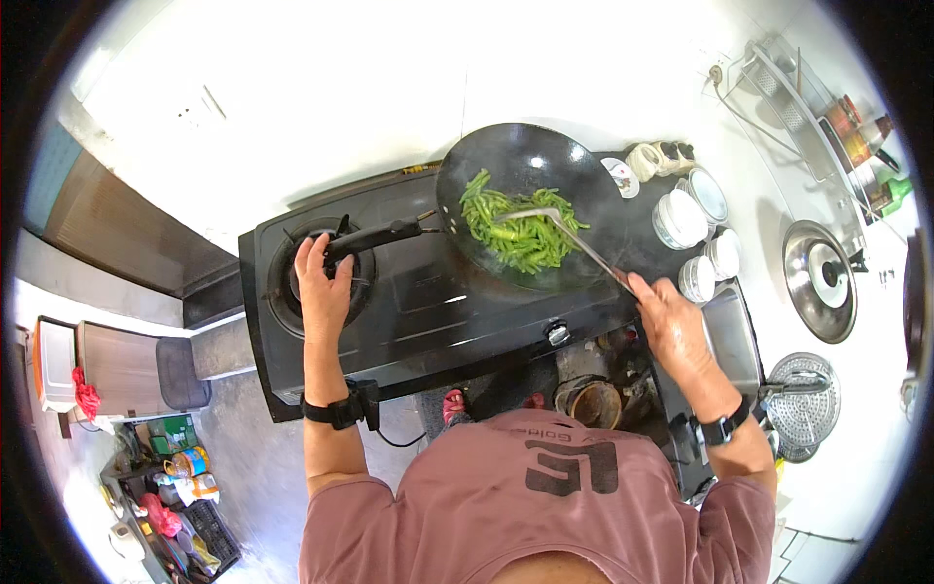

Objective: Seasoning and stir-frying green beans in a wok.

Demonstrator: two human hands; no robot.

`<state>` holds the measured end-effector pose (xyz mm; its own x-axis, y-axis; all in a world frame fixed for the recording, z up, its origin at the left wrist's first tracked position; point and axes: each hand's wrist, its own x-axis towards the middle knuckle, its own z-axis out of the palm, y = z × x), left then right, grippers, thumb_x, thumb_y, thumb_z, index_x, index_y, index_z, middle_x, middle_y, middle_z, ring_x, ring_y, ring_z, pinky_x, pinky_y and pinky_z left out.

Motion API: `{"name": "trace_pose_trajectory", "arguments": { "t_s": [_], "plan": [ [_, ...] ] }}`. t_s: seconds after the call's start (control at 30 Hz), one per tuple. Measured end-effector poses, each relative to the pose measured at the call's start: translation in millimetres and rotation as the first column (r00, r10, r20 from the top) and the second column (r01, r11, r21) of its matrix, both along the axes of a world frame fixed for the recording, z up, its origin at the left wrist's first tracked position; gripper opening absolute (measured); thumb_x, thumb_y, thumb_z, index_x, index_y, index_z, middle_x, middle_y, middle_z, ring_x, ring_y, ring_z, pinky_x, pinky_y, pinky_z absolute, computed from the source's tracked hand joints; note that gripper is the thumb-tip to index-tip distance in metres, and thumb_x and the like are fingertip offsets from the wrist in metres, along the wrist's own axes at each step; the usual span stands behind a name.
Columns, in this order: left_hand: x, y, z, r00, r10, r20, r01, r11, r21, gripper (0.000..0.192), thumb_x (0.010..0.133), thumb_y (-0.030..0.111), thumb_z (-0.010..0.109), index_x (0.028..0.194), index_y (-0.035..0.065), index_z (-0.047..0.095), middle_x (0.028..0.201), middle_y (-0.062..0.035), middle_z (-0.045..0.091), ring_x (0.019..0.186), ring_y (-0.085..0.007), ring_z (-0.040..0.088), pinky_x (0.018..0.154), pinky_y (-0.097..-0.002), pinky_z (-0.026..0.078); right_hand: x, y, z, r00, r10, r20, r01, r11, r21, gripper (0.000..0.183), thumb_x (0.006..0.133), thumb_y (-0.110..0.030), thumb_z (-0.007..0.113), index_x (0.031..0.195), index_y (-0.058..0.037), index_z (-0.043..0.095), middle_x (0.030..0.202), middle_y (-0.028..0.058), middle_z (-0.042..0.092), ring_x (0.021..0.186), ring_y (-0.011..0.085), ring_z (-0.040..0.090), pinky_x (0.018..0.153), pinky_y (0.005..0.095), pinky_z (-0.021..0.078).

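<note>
A large dark wok stands on the right part of a black gas stove, with sliced green vegetables heaped in its middle. My right hand grips the handle of a metal spatula, whose blade rests on the vegetables. The wok's black handle points left over the other burner. My left hand is at the handle's end, fingers spread, thumb below it and fingertips over it; whether it presses on the handle I cannot tell. Faint steam hangs over the wok.
White bowls and seasoning jars stand right of the wok. Beyond them are a steel sink, a hanging lid and a steamer plate. A stove knob sits at the front, with a pot below.
</note>
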<state>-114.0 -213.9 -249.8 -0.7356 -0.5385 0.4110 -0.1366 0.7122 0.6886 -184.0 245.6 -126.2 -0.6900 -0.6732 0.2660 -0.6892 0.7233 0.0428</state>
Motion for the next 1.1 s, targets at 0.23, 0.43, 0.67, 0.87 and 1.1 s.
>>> {"name": "trace_pose_trajectory", "arguments": {
  "t_s": [0.23,0.43,0.67,0.87,1.1],
  "plan": [
    [-7.8,-4.9,19.4,0.988,-0.128,0.084,0.123,0.991,0.053,0.044,0.082,0.021,0.071,0.119,0.0021,0.057,0.117,-0.0157,0.049,0.100,-0.0295,0.056,0.085,-0.0341,0.048,62.2,5.7,11.1,0.993,-0.112,-0.037,0.113,0.993,0.040,0.051,0.077,0.000,0.061,0.127,-0.0118,0.055,0.077,0.0083,0.051,0.056,0.0256,0.057,0.047,0.0369,0.0473],
    [-8.7,-9.9,20.3,0.982,-0.178,0.064,0.174,0.983,0.064,0.042,0.082,0.020,0.072,0.116,0.0015,0.058,0.113,-0.0151,0.051,0.096,-0.0278,0.058,0.080,-0.0325,0.050,72.0,-22.2,75.7,0.978,-0.207,-0.032,0.209,0.976,0.062,0.042,0.076,-0.001,0.064,0.117,-0.0120,0.061,0.075,0.0087,0.053,0.060,0.0289,0.059,0.048,0.0388,0.0478],
    [-8.1,-12.8,18.4,0.981,-0.182,0.063,0.181,0.983,0.025,0.040,0.082,0.020,0.071,0.114,0.0002,0.059,0.110,-0.0155,0.053,0.097,-0.0291,0.057,0.084,-0.0345,0.048,63.3,-57.1,71.9,0.984,-0.177,-0.012,0.169,0.917,0.361,0.046,0.076,-0.001,0.055,0.121,-0.0102,0.057,0.080,0.0095,0.051,0.063,0.0282,0.061,0.054,0.0371,0.0511],
    [-11.1,-8.8,23.8,0.980,-0.196,0.039,0.188,0.970,0.153,0.039,0.081,0.017,0.071,0.113,-0.0017,0.058,0.107,-0.0155,0.054,0.093,-0.0280,0.059,0.081,-0.0334,0.049,44.2,-68.3,64.1,0.965,-0.264,0.007,0.241,0.892,0.383,0.046,0.079,-0.001,0.057,0.124,-0.0083,0.054,0.079,0.0122,0.054,0.068,0.0313,0.060,0.059,0.0395,0.0504],
    [-5.9,-13.7,20.1,0.979,-0.200,0.035,0.197,0.977,0.078,0.039,0.080,0.019,0.072,0.112,0.0002,0.059,0.107,-0.0161,0.054,0.095,-0.0307,0.058,0.082,-0.0354,0.050,17.1,-87.7,64.5,0.918,-0.394,0.041,0.354,0.863,0.360,0.039,0.084,-0.010,0.059,0.123,-0.0106,0.055,0.085,0.0129,0.057,0.074,0.0337,0.061,0.064,0.0415,0.0513]
  ]
}}
